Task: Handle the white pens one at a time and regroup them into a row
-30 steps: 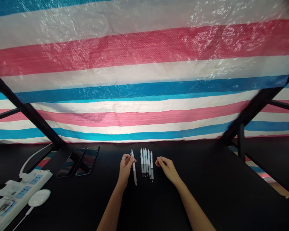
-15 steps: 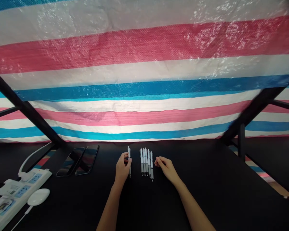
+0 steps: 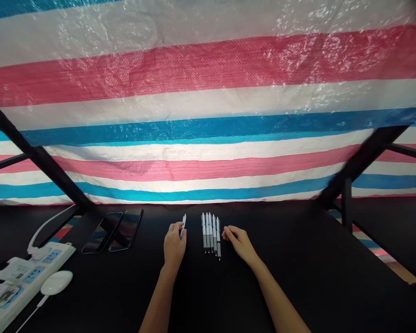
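Note:
My left hand (image 3: pixel 174 245) is closed around a white pen (image 3: pixel 184 219), whose upper end sticks out past my fingers; its lower part is hidden by the hand. To the right of it, several white and grey pens (image 3: pixel 208 231) lie side by side on the black table (image 3: pixel 215 296), their tips toward me. The rightmost pen (image 3: pixel 218 238) sits slightly nearer to me than the others. Just right of this row rests my right hand (image 3: pixel 241 243), fingers curled in, with nothing visible in them.
Two dark phones (image 3: pixel 102 233) lie at the left. Nearer on that side are a white power strip (image 3: pixel 31 277) with a cable (image 3: pixel 41 226) and a white rounded device (image 3: pixel 57 282) on a cord. Black frame bars (image 3: pixel 58 173) and a striped sheet (image 3: pixel 208 169) stand behind.
My left hand has shifted slightly left, and its pen has tilted, with the lower end now out of sight. My right hand and the row of pens have stayed put.

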The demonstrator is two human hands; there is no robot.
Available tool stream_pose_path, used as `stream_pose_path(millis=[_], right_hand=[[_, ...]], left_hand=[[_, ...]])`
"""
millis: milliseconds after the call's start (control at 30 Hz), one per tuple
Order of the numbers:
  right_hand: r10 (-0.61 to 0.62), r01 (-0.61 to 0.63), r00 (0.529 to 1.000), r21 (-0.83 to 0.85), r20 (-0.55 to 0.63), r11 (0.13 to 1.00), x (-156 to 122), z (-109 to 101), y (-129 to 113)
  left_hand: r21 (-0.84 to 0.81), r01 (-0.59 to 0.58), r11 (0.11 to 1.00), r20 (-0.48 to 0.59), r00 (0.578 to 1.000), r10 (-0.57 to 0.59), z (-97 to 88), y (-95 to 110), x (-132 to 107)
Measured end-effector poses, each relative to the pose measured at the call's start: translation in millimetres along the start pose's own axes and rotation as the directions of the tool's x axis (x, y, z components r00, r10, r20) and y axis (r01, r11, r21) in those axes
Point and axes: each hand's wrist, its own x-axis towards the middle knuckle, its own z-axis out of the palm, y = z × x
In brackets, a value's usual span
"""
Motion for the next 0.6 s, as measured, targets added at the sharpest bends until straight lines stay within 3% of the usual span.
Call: stream_pose_path(millis=[400,600], right_hand=[[-0.006,0.006,1.0,-0.012,-0.012,1.0,-1.0,-1.0,-2.9],[-0.022,0.022,0.999,-0.023,-0.024,0.999,-0.9,-2.0,-3.0]], left_hand=[[0.107,0.045,0.993,-0.063,0.997,-0.038,-6.1,-5.4,2.3],[0.033,-0.011,0.999,-0.135,0.991,0.015,-10.5,-1.4,3.3]])
